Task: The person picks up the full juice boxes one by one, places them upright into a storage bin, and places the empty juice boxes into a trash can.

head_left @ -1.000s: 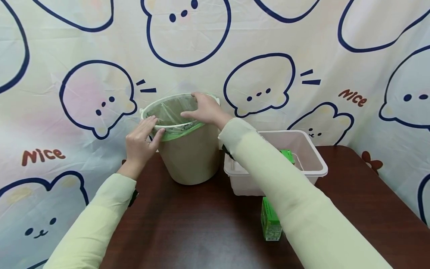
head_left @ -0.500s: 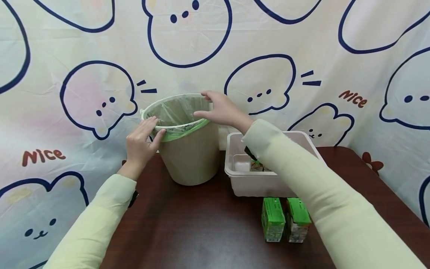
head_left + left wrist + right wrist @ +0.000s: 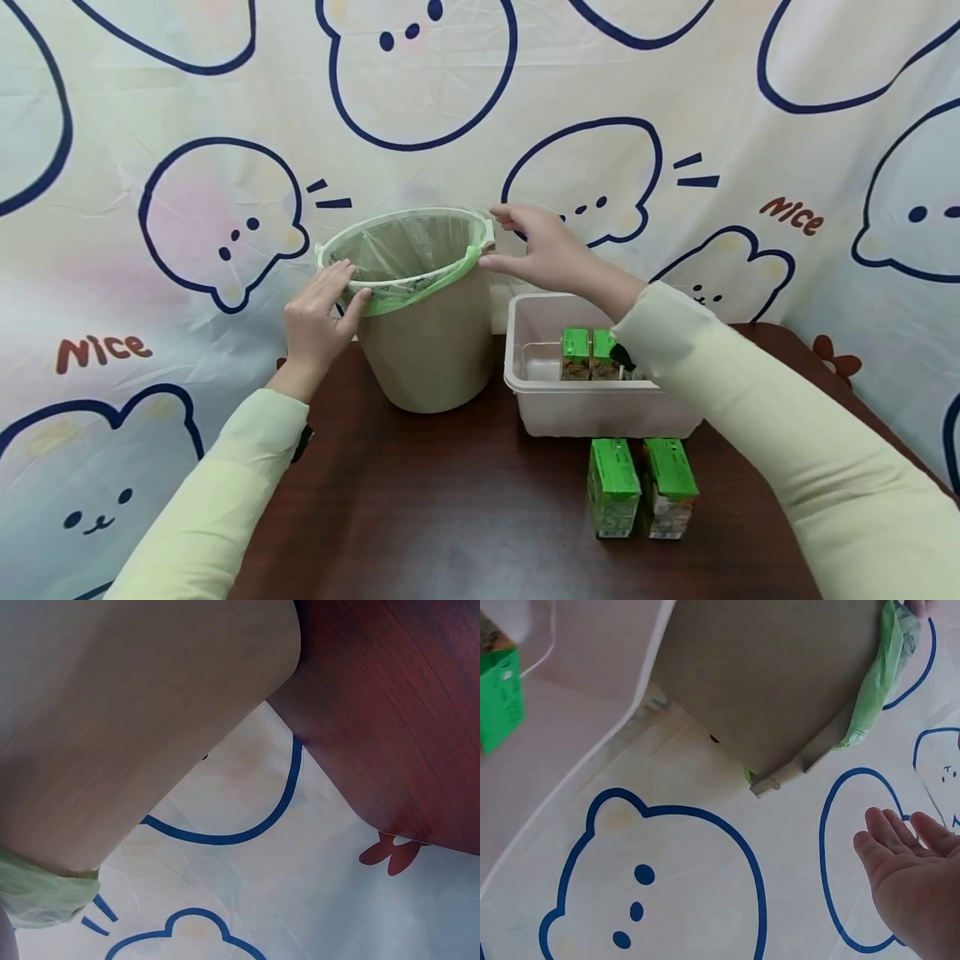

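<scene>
A tall beige trash bin (image 3: pixel 427 358) stands at the back of the table. A translucent green trash bag (image 3: pixel 412 292) lines it, folded out over the front of the white rim. My left hand (image 3: pixel 315 317) rests on the rim's left side, fingers fairly straight over it and thumb against the bag. Beside the right of the rim is my right hand (image 3: pixel 551 250), thumb and fingers spread with nothing between them. The right wrist view shows that hand (image 3: pixel 915 885) apart from the bin (image 3: pixel 772 667). In the left wrist view, bin wall (image 3: pixel 112 712) fills the upper left.
Right of the bin stands a pale plastic tub (image 3: pixel 600 410) with green-topped small cartons (image 3: pixel 576 354) inside. In front of it, a green carton (image 3: pixel 615 487) and another carton (image 3: pixel 670 487) stand on the dark wooden table (image 3: pixel 450 508). A printed curtain (image 3: pixel 420 100) hangs behind.
My right hand has moved right, from over the bin's mouth to beside its right rim. The left hand stays on the rim. Cartons the right arm covered are now visible.
</scene>
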The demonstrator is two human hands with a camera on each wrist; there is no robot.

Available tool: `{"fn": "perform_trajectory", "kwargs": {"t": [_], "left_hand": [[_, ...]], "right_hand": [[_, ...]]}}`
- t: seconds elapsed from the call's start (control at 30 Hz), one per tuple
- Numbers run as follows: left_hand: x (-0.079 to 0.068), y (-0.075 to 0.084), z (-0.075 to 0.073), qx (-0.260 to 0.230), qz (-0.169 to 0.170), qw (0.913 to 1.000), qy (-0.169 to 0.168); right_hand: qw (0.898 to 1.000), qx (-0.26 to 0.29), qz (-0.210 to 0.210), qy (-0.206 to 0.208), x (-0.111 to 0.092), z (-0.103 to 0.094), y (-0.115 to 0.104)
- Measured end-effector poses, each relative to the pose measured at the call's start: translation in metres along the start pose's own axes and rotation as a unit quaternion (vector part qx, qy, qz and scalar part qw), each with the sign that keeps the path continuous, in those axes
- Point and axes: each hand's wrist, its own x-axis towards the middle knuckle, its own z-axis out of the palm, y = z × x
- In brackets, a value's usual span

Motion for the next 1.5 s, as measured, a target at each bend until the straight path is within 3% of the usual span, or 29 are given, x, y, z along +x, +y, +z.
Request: {"fn": "perform_trajectory", "kwargs": {"t": [0.33, 0.7, 0.87, 1.03, 1.23, 1.5], "left_hand": [[0.0, 0.002, 0.0, -0.008, -0.003, 0.9999, 0.013], [0.0, -0.001, 0.0, 0.006, -0.001, 0.9999, -0.012], [-0.001, 0.0, 0.0, 0.005, -0.001, 0.9999, -0.009], [-0.001, 0.0, 0.0, -0.001, -0.001, 1.0, -0.002], [-0.001, 0.001, -0.001, 0.0, 0.0, 1.0, 0.001], [-0.001, 0.001, -0.001, 0.006, 0.005, 1.0, -0.002]], "right_hand": [[0.999, -0.003, -0.036, 0.012, -0.054, -0.009, 0.014], [0.997, -0.035, -0.069, 0.016, -0.111, -0.012, 0.037], [0.985, -0.095, -0.133, 0.058, -0.137, -0.011, 0.048], [0.977, -0.057, -0.195, 0.066, -0.159, -0.007, 0.057], [0.983, 0.002, -0.181, 0.026, -0.188, -0.005, 0.061], [0.994, 0.016, -0.104, -0.031, -0.229, 0.0, 0.074]]}}
